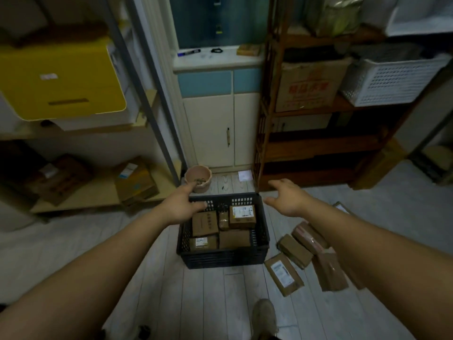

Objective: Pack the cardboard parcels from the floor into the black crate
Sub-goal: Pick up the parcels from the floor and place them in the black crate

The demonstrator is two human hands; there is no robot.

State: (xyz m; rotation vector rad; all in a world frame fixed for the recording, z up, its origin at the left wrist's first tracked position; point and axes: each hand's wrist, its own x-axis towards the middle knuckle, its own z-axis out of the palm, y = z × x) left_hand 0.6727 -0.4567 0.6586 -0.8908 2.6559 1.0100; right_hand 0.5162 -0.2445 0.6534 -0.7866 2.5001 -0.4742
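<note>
My left hand (181,207) and right hand (286,197) are open and empty. I should grab a box (284,273) and lay it flat in the crate (220,260).

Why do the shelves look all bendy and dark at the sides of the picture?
In the head view, the wide-angle lens bows the grey shelf post and stretches things near the edges. The room is also dimly lit in the head view, and darkest in the corners. The black crate and the parcels in the middle look fairly sharp, but the yellow box looks soft.
</note>
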